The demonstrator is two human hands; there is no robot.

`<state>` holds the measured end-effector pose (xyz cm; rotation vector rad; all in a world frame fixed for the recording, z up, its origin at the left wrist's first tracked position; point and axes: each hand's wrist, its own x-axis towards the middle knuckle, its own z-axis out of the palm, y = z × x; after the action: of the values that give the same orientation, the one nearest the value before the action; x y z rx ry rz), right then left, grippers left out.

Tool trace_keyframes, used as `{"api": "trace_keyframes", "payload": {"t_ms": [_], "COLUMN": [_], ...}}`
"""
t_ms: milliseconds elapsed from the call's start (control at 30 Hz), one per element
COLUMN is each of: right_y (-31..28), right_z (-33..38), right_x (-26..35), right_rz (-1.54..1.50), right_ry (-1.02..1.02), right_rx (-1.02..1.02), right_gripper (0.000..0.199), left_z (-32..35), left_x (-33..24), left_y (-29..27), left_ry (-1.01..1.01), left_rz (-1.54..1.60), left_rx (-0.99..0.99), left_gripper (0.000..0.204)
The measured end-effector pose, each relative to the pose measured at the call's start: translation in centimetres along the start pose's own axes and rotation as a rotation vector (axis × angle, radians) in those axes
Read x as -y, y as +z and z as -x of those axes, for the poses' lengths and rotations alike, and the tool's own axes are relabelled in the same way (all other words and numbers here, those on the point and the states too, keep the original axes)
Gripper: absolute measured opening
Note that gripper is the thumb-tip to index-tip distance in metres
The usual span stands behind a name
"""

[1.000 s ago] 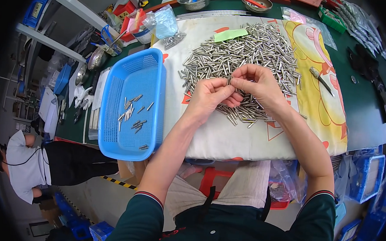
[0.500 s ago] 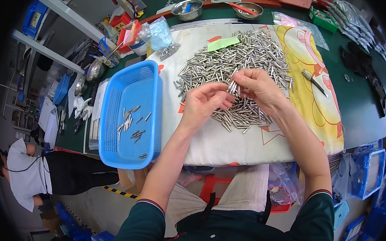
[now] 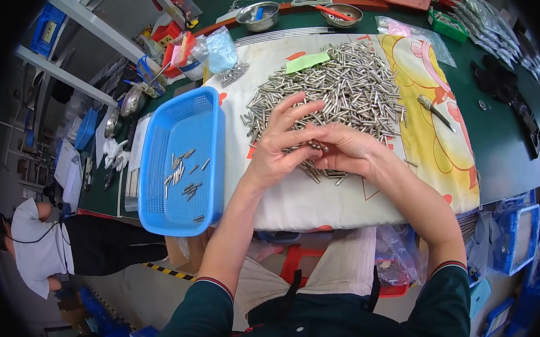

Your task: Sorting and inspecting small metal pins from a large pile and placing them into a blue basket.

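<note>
A big heap of small silver metal pins (image 3: 343, 86) lies on a white and yellow cloth (image 3: 305, 198) over the table. My left hand (image 3: 282, 141) and my right hand (image 3: 345, 149) meet at the heap's near edge. Between their fingertips they pinch a few metal pins (image 3: 315, 145). The left hand's other fingers are spread over the heap. A blue plastic basket (image 3: 186, 123) stands to the left of my hands with several pins on its bottom.
Two steel bowls (image 3: 259, 14) stand at the table's far side. A green slip of paper (image 3: 307, 61) lies on the heap's far edge, and a small tool (image 3: 435, 112) rests on the yellow cloth at right. Another person in a white shirt (image 3: 30, 246) sits at lower left.
My hands have stayed together at the heap's near edge, with the left fingers now spread wider. The view has tilted so the table sits lower in the picture.
</note>
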<state>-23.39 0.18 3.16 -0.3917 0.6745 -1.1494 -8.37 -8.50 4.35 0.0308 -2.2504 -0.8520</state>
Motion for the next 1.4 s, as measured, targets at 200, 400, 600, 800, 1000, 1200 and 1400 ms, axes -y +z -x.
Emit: {"api": "trace_keyframes", "payload": {"t_ms": [200,400,600,800,1000,1200,1400], "right_y": [1.4,1.4,1.6,1.9,1.4,1.5,1.6], "right_z": [0.1,0.2,0.4,0.4,0.2,0.3,0.3], "right_x": [-0.3,-0.2,-0.1,0.0,-0.3,-0.1,-0.2], "right_rz": [0.027,-0.05,0.231,0.723,0.778,0.806,0.819], "right_ry": [0.056,-0.014,-0.106,-0.592,-0.703,-0.664,-0.63], "right_rx": [-0.1,-0.077,-0.144,-0.35,-0.377,-0.377,-0.383], "right_gripper": [0.012,0.016,0.018,0.019,0.018,0.019,0.019], "left_z": [-0.2,0.1,0.6,0.6,0.4,0.5,0.5], "left_x": [-0.3,-0.3,0.8,0.2,0.0,0.3,0.3], "left_y": [-0.4,0.8,0.7,0.5,0.5,0.3,0.3], "left_ry": [-0.015,-0.083,-0.341,-0.587,-0.63,-0.668,-0.69], "left_rz": [0.041,0.139,0.294,0.459,0.578,0.596,0.615], "left_rx": [0.053,-0.106,-0.321,-0.337,-0.275,-0.248,-0.234], "left_gripper": [0.031,0.017,0.016,0.017,0.019,0.021,0.02]}}
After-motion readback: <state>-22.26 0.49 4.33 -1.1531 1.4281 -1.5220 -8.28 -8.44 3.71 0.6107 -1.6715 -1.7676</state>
